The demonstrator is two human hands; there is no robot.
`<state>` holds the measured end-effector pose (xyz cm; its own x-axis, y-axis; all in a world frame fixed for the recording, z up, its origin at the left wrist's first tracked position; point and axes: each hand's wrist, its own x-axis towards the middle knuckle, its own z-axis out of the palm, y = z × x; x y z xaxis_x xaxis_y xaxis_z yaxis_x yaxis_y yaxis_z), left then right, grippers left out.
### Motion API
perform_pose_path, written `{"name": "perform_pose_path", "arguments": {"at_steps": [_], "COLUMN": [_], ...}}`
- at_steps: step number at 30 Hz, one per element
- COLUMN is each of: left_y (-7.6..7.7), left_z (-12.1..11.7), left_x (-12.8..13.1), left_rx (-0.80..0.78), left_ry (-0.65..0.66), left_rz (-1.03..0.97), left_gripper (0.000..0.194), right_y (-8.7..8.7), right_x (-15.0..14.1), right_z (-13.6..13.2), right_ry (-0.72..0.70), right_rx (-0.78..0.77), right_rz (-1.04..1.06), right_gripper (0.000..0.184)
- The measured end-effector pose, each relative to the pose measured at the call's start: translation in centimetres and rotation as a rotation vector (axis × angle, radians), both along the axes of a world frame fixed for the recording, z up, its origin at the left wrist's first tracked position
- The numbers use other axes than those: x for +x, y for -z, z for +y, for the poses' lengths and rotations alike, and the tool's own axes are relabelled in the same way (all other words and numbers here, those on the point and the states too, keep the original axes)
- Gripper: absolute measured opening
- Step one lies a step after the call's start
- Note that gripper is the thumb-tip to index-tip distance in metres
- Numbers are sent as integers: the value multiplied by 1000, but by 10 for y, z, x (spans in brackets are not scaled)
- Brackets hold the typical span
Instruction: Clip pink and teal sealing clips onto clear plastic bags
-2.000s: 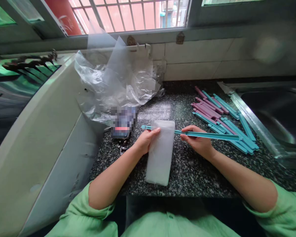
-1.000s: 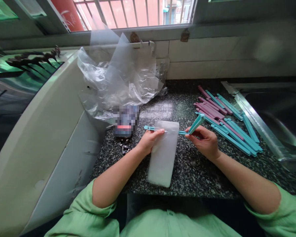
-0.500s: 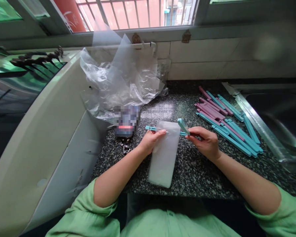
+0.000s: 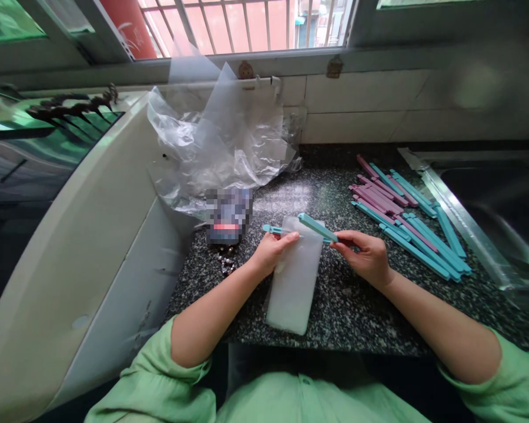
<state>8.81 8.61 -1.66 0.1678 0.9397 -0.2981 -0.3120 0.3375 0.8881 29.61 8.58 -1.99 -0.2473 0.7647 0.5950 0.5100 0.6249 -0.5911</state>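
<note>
A translucent white plastic bag [image 4: 294, 294], flat and narrow, lies over the counter in front of me. My left hand [image 4: 273, 251] grips its upper left edge, thumb on top, together with one end of a blue bag-sealing clip [image 4: 316, 225]. One arm of this clip runs behind the bag. The other arm is hinged open and slants over the bag's top from the right. My right hand [image 4: 365, 254] pinches the clip at its hinge end, to the right of the bag. Most of the left fingers are hidden under the bag.
A pile of pink and blue bag clips [image 4: 405, 214] lies to the right, beside a metal sink [image 4: 476, 229]. Crumpled clear plastic bags [image 4: 229, 141] stand at the back. A dark, blurred-out object [image 4: 228, 216] rests at the left, near a cream-coloured appliance [image 4: 92, 194].
The clip's upper arm has swung left and down, from nearly upright to slanting over the bag. Both hands stay in about the same place.
</note>
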Motion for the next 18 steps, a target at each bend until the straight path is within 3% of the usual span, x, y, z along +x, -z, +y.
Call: {"name": "perform_pose_path", "arguments": {"at_steps": [7, 18], "left_y": [2, 3], "left_z": [1, 2], "left_x": [-1, -1], "left_rx": [72, 116], "left_ry": [4, -34], "left_rz": [59, 112], "left_gripper": [33, 28], "right_y": [4, 6], "right_x": [1, 0], "right_z": [2, 2], "right_ry": [-15, -47], "right_rx": [55, -10], "right_rz": [-39, -49], "right_gripper": [10, 10]}}
